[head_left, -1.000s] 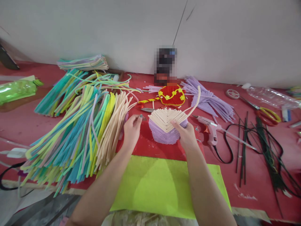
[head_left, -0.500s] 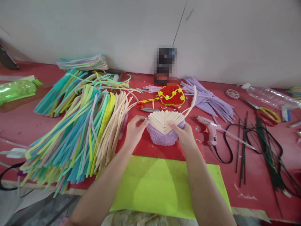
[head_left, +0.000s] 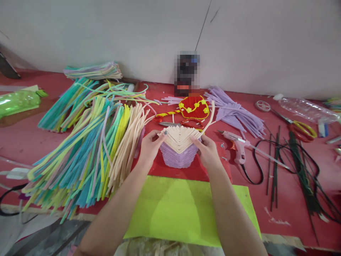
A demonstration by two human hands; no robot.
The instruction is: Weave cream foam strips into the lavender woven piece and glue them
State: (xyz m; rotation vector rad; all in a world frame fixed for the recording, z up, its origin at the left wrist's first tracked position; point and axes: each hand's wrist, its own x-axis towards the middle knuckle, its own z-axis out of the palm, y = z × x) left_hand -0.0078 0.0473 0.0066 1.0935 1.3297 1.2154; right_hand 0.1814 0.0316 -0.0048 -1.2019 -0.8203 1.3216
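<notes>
Between my hands is a fan-shaped panel of pipe cleaners (head_left: 179, 158), cream chevron rows above and lavender rows below. My left hand (head_left: 149, 145) pinches its left upper corner between thumb and fingers. On the opposite side, my right hand (head_left: 209, 149) grips the right edge, thumb over the front. Two loose cream ends stick up beyond the right hand. Just behind the panel lie red-handled scissors (head_left: 192, 123), partly hidden by it. Past those rests a red fan (head_left: 195, 111) with yellow trim and yellow flowers.
Bundles of multicoloured pipe cleaners (head_left: 87, 153) spread on the left, with cream ones (head_left: 130, 142) beside them. Lavender pipe cleaners (head_left: 234, 112) lie behind right. A pink glue gun (head_left: 239, 147) with a cord sits right. A yellow-green sheet (head_left: 173, 209) covers the near edge.
Both hands still hold the panel. It has shifted slightly left and down, and the right hand has slid its grip up near the panel's upper right corner.
</notes>
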